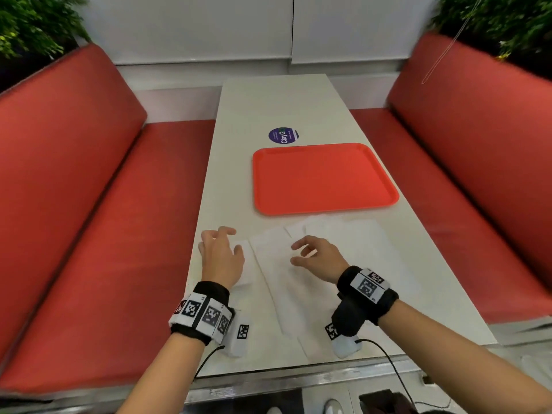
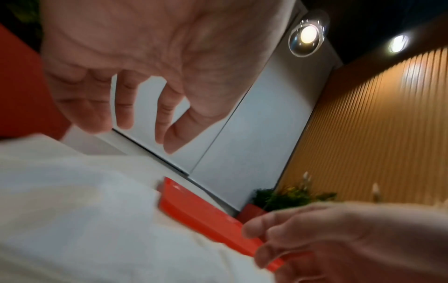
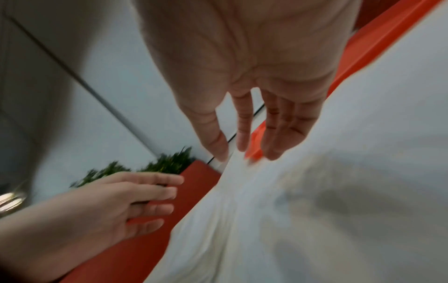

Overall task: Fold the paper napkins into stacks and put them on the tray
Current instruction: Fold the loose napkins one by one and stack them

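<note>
Several white paper napkins point(image 1: 274, 258) lie flat and overlapping on the near half of the white table point(image 1: 268, 109). An empty orange tray point(image 1: 322, 177) sits just beyond them, towards the right. My left hand point(image 1: 221, 252) hovers over the leftmost napkin point(image 1: 245, 264) near the table's left edge, fingers loosely spread and holding nothing. My right hand point(image 1: 313, 255) hovers over the middle napkins, fingers relaxed and empty. The left wrist view shows my left hand point(image 2: 135, 118) above white paper point(image 2: 72, 210) with the tray point(image 2: 206, 216) behind. The right wrist view shows my right hand point(image 3: 249, 137) open above the napkins point(image 3: 315, 191).
Red bench seats point(image 1: 89, 234) flank the table on both sides. A round blue sticker point(image 1: 283, 135) is on the table beyond the tray. Green plants point(image 1: 33, 22) stand behind the backrests. The table's metal front edge point(image 1: 298, 380) runs close to my body.
</note>
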`<state>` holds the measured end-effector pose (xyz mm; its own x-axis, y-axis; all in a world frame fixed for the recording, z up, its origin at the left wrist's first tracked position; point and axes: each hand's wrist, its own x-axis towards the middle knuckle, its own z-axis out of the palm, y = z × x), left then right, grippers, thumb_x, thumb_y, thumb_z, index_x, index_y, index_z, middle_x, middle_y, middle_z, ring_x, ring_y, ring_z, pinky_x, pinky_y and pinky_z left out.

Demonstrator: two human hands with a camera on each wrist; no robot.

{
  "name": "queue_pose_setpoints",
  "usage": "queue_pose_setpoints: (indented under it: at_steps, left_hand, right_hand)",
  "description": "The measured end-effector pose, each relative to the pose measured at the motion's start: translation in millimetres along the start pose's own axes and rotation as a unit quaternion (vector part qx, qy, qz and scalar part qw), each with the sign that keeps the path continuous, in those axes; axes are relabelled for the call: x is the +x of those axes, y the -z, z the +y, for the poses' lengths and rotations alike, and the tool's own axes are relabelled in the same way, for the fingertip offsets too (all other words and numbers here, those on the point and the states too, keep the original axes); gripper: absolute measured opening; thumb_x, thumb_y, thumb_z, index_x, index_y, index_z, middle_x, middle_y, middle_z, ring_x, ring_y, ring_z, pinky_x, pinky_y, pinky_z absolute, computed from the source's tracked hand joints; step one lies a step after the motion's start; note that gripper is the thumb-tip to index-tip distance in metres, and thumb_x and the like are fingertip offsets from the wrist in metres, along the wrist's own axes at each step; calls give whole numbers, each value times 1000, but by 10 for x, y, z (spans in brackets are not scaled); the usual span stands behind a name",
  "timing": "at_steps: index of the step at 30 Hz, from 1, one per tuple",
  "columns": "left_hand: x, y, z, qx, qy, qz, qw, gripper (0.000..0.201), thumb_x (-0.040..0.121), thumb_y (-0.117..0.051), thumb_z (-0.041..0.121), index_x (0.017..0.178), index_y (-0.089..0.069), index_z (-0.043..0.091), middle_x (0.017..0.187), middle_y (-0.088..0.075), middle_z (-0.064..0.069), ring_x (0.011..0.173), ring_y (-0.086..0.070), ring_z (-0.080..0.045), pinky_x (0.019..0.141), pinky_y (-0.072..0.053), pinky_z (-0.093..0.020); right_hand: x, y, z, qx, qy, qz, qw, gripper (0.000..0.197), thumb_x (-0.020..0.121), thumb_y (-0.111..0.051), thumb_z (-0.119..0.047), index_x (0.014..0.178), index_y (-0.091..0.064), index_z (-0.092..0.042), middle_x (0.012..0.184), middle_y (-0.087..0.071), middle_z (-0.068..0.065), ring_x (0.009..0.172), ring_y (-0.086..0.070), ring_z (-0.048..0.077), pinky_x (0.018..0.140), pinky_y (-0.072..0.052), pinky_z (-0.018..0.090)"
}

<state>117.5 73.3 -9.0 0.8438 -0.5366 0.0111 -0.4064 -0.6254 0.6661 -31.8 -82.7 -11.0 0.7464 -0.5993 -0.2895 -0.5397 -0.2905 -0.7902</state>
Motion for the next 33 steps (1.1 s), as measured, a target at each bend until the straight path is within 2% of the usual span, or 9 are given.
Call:
queue_pose_setpoints:
  at_steps: [4,8,12,16,20,22,26,30,33]
  left_hand:
    - [-186,-487,414,-91,10,-159,983,34,94,-54,7,127,-54,8,128,-53,-15,108,-55,-24,88,-41,-25]
    - [-303,-932,656,-84,57,-231,968,47,93,-52,8,139,-41,7,136,-47,-17,125,-47,-28,103,-40,-32]
    - [-308,-1119,793,-99,92,-225,965,58,90,-55,6,143,-31,9,139,-40,-19,126,-45,-30,103,-41,-33]
    - [-283,-1186,848,-149,149,-216,954,69,87,-68,11,143,-30,4,126,-53,-16,120,-52,-28,94,-41,-27]
    - [-300,-1229,896,-165,189,-200,947,77,83,-76,22,144,-34,0,143,-44,-15,131,-45,-29,105,-39,-32]
    - [-306,-1253,893,-175,198,-194,945,75,82,-76,21,142,-36,0,143,-45,-15,131,-46,-29,105,-40,-33]
    - [-287,-1280,834,-199,204,-180,942,55,80,-76,14,128,-52,3,129,-57,-14,118,-56,-28,102,-46,-37]
    - [-281,-1191,777,-244,162,-163,942,17,80,-76,15,95,-71,9,107,-70,-10,100,-65,-25,91,-53,-36]
    - [-321,-997,774,-294,143,-161,931,31,82,-77,29,102,-62,11,98,-68,-7,90,-66,-22,75,-53,-31]
  right_hand:
    - [-163,451,401,-9,-68,86,994,35,86,-71,-22,119,-62,-17,116,-54,8,98,-52,18,80,-41,27]
    - [-237,603,689,33,-110,103,988,46,86,-71,-20,129,-54,-14,116,-54,8,100,-54,21,81,-43,30]
    - [-206,579,870,89,-122,112,982,52,83,-72,-19,131,-52,-14,113,-57,6,106,-60,27,93,-52,43]
    - [-187,550,948,121,-111,112,980,52,82,-73,-16,130,-54,-13,111,-61,5,104,-62,26,94,-52,46]
    - [-170,566,968,153,-100,106,977,56,81,-75,-13,131,-50,-11,112,-61,8,89,-63,24,76,-56,35]
    - [-136,543,967,172,-105,96,975,61,81,-77,-16,134,-47,-11,116,-61,14,84,-63,25,68,-52,29]
    - [-82,441,920,157,-93,60,981,50,81,-76,-17,127,-57,-7,119,-67,13,104,-66,28,92,-54,41]
    - [-182,426,727,122,-8,45,991,47,86,-69,-14,130,-54,-13,119,-66,6,104,-64,24,92,-53,37]
    - [-281,539,600,158,67,47,984,47,87,-70,-11,131,-53,-15,118,-66,3,102,-65,23,88,-56,37]
